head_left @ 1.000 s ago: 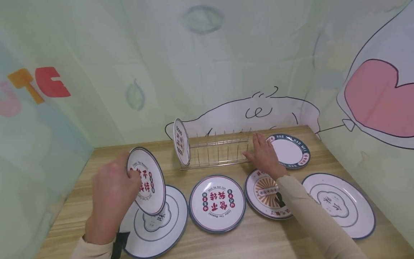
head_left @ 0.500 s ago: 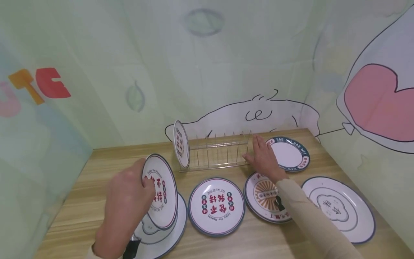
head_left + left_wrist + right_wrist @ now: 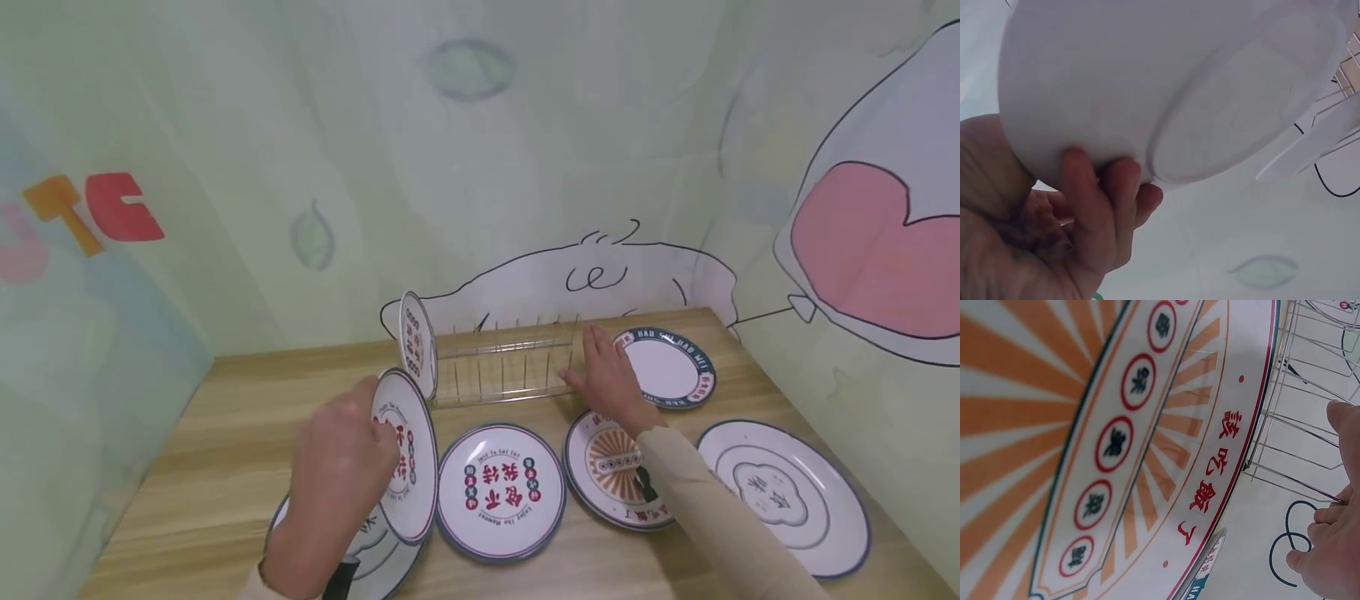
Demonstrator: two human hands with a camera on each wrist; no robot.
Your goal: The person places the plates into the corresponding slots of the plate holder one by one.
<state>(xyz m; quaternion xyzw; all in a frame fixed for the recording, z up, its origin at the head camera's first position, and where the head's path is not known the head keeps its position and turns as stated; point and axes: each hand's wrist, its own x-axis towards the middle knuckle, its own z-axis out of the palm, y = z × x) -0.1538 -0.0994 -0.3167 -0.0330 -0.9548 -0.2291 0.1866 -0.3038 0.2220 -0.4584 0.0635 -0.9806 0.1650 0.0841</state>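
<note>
My left hand (image 3: 341, 475) pinches the rim of a small round plate (image 3: 408, 475) with red characters, held up on edge at a tilt. The left wrist view shows its plain white underside (image 3: 1097, 81), with fingertips pressed against it. At the back stands a wire dish rack (image 3: 502, 397), with one oval plate (image 3: 417, 346) upright at its left end. My right hand (image 3: 611, 379) rests at the rack's right end, fingers extended and thumb spread toward the front. Fingertips touch the end wire (image 3: 1300, 484) in the right wrist view.
A larger plate (image 3: 382, 567) lies beneath the held one. Along the front lie a red-lettered round plate (image 3: 501, 492), an orange-rayed plate (image 3: 615, 467) and a big oval plate (image 3: 817, 508). A blue-rimmed oval plate (image 3: 663, 367) lies right of the rack. Printed cloth walls enclose the table.
My left hand has carried the small plate rightward, closer to the rack's left end and over the larger plate's right part. The right hand has stayed at the rack's right end.
</note>
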